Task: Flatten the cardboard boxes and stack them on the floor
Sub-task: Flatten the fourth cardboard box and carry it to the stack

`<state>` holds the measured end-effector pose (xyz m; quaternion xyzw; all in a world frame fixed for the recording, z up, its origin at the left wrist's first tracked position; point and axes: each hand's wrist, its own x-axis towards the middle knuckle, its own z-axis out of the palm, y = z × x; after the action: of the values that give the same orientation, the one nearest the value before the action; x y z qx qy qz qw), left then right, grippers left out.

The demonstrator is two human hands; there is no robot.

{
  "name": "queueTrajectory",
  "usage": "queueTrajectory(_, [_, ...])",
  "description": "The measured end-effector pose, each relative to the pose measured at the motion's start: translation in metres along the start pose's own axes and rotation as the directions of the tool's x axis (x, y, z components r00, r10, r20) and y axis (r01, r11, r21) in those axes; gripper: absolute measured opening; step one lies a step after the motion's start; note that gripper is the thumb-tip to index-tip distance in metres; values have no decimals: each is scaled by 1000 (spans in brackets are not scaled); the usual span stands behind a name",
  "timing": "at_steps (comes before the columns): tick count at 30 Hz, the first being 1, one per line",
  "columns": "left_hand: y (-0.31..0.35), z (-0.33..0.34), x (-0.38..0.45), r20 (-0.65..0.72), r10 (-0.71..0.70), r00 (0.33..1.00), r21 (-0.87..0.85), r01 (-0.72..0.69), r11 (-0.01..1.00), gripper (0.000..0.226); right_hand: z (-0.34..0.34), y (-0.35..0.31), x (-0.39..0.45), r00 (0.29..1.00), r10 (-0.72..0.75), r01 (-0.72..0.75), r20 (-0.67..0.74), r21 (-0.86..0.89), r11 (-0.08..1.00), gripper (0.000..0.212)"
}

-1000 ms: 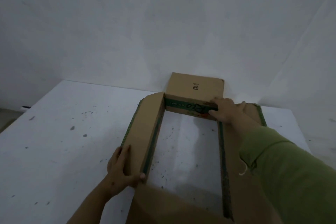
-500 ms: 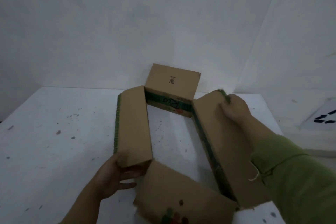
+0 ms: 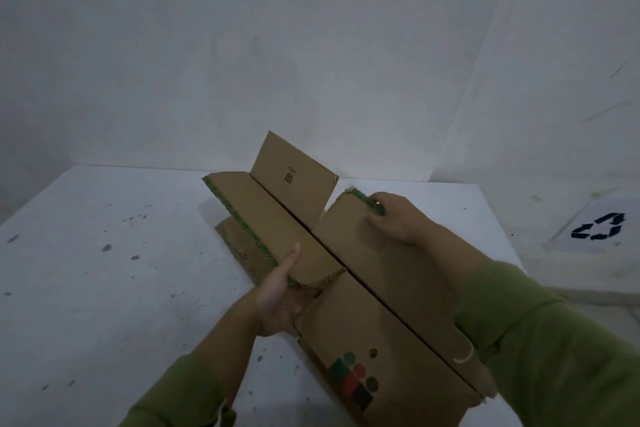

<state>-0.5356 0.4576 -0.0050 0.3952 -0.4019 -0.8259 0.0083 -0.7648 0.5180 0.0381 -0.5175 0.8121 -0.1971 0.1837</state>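
A brown cardboard box [image 3: 349, 274] with green printed edges lies nearly collapsed on the white table [image 3: 104, 288], its long side panels pushed together and skewed toward the right. One end flap still stands up at the far end. My left hand [image 3: 280, 298] grips the near end of the left panel, thumb along its green edge and fingers underneath. My right hand [image 3: 391, 218] holds the far green edge of the right panel, fingers curled over it. The near flap carries coloured dots.
The table stands in a corner of white walls. A white sheet with a black recycling symbol [image 3: 597, 227] lies lower down to the right of the table. Dark specks dot the tabletop.
The box was an open rectangle on the table. Both hands have pushed its long sides together, so it has sheared and closed almost flat. The view has turned to the right.
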Motion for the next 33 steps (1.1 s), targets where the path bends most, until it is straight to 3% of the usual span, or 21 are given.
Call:
queueTrajectory(5, [7,15,5,87,161,983,-187,-143,972,86,-16,-4,-5,999,22,-23,24,62,998,37])
queueTrajectory(11, [28,44,15,207,157,966,-245,-104,964,89,-31,-15,-6,994,28,-43,107,136,990,56])
queueTrajectory(15, [30,63,27,203,157,966,-261,-101,960,91,-43,-23,-8,980,42,-82,192,205,975,53])
queueTrajectory(20, [24,78,42,170,179,969,-359,-108,927,88,-43,-25,-4,977,56,-52,206,-25,998,42])
queueTrajectory(22, [21,79,45,159,179,971,-403,-101,910,87,-32,-24,-4,989,126,-108,83,-194,975,49])
queueTrajectory(24, [20,76,46,144,177,974,-393,-108,913,86,-19,-19,-5,990,116,-139,-86,-338,931,41])
queueTrajectory(26, [18,67,47,98,177,979,-330,-136,934,83,-11,-13,-5,981,52,-120,-187,-372,921,32])
queueTrajectory(29, [10,43,44,-72,215,974,-293,-227,929,77,-11,-11,-2,980,-3,-54,-198,-285,957,30])
queueTrajectory(33, [5,6,37,-371,253,894,-343,-385,857,67,-29,-22,6,978,-59,31,-198,-142,989,31])
